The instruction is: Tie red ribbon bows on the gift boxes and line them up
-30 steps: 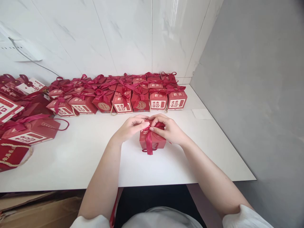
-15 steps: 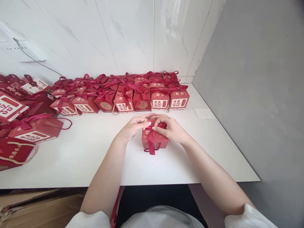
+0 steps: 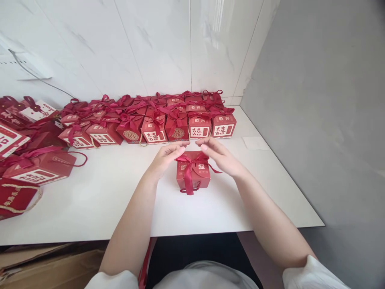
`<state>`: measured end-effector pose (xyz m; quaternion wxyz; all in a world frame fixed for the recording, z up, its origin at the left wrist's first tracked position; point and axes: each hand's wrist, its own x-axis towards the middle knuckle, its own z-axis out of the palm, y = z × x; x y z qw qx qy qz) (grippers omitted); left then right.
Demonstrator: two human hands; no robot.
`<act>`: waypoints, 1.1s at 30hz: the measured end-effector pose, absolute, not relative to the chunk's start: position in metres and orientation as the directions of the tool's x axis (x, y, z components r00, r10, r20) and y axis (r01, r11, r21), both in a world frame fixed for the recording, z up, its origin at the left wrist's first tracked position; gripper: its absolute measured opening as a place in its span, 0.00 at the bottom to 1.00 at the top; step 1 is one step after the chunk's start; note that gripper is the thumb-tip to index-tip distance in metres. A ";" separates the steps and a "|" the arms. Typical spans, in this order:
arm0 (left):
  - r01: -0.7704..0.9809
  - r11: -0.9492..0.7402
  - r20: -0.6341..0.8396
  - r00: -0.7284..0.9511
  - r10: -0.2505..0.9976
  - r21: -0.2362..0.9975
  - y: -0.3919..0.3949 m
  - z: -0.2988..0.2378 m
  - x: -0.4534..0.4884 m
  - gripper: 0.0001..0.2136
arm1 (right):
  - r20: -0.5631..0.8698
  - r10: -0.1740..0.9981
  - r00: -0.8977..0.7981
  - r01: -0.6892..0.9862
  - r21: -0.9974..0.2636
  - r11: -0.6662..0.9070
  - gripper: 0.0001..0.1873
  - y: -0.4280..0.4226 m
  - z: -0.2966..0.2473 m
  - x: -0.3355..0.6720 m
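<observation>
A small red gift box (image 3: 195, 179) stands on the white table (image 3: 90, 200), right in front of me. A dark red ribbon (image 3: 189, 168) is tied in a bow on its top, with one tail hanging down the front. My left hand (image 3: 166, 157) is at the box's upper left corner, thumb and fingers pinched at the bow's left loop. My right hand (image 3: 222, 158) hovers over the upper right corner with its fingers stretched out, just above the right loop and holding nothing.
Several finished red boxes with bows (image 3: 177, 126) stand in rows along the tiled back wall. More red boxes and bags (image 3: 36, 168) lie at the left. A grey wall (image 3: 315, 120) closes the right side. Cardboard cartons (image 3: 45, 265) sit under the table's front left edge.
Both hands were pressed together on top of the box, working the ribbon. They have now moved apart to either side, and the whole tied bow shows.
</observation>
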<state>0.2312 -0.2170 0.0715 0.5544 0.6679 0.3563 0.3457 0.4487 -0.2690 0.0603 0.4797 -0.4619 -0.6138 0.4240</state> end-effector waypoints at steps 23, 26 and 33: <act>0.306 -0.255 -0.023 0.681 0.732 0.917 -0.224 0.079 0.240 0.01 | -0.169 0.716 -0.677 0.185 -0.981 -0.056 0.19 -0.276 0.074 0.478; 0.299 -0.252 -0.023 0.686 0.727 0.920 -0.223 0.079 0.240 0.01 | -0.175 0.690 -0.703 0.200 -0.979 -0.045 0.16 -0.278 0.075 0.481; 0.263 -0.230 -0.005 0.668 0.744 0.937 -0.224 0.079 0.234 0.03 | -0.193 0.689 -0.698 0.241 -0.970 -0.028 0.20 -0.278 0.079 0.488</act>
